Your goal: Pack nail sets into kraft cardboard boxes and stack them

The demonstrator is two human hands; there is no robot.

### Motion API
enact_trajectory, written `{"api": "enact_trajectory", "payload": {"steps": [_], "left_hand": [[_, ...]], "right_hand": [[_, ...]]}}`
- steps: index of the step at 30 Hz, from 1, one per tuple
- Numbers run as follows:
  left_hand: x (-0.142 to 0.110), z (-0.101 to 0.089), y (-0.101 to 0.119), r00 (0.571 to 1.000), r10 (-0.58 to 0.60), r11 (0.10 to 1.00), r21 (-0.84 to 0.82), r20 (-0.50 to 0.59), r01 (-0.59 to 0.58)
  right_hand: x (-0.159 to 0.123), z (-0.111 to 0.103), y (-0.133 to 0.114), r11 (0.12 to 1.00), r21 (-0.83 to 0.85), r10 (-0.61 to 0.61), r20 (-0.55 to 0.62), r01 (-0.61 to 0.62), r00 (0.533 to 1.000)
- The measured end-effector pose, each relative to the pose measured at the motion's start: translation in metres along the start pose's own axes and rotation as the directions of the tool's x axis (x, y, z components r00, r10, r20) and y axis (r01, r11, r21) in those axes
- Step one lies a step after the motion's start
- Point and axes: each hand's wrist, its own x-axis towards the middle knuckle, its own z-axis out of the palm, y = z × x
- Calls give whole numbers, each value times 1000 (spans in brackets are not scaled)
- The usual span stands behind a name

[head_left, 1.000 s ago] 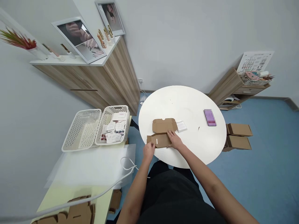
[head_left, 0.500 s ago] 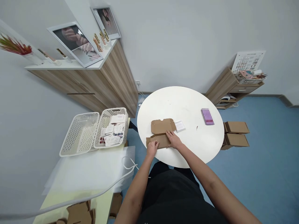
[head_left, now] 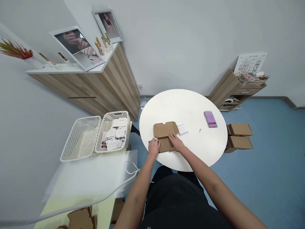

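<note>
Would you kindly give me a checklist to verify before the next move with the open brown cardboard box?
Brown cardboard box resting on round white table: ok.
Its brown notched lid panel shut: not ok, lying open.
Left hand at the box's left end: ok.
Left hand's exact grip: cannot tell at this size.
Right hand at the box's right end: ok.
Shallow white rectangular tray clear of both hands: ok.
</note>
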Motion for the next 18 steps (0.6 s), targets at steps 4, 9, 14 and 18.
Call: {"api": "enact_trajectory", "payload": {"steps": [4, 9, 14, 18], "left_hand": [[-4, 5, 11, 999, 45, 999, 3, -21, -45], [-16, -1, 1, 991, -14, 993, -115, -136, -2], [-32, -3, -31, 888, -449, 798, -491, -99, 349], [-37, -2, -45, 879, -456, 654, -616, 142, 439]], "right_hand": [[0, -1, -1, 1000, -21, 6, 3, -6, 1000], [0, -2, -1, 1000, -21, 14, 18, -14, 1000], [-1, -3, -2, 1000, -8, 11, 19, -11, 1000], [-1, -3, -2, 1000, -5, 12, 17, -12, 1000]]}}
